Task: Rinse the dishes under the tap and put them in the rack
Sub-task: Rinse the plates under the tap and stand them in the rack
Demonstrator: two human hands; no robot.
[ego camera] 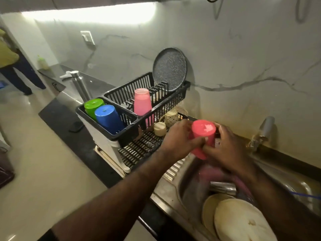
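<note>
Both hands grip red cup [202, 138] upside down above sink [175, 186], right of rack [139, 119]: left hand [177, 140] wraps left side, right hand [229, 146] right side.

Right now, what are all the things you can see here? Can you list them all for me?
Red cup: one, upside down, held above the sink edge.
Pink cup: one, upside down, upper rack.
Blue cup: one, upside down, rack's side bin.
Green cup: one, upside down, behind the blue one.
Dark plate: one, standing at the rack's back.
Rack: one, black.
Cream mugs: two, lower rack shelf.
Cream plates: two, in the sink.
Sink: one, steel.
Tap: one, grey, on the wall.
Steel bottle: one, on the counter.
Left hand: holds the red cup.
Right hand: holds it too.
</note>
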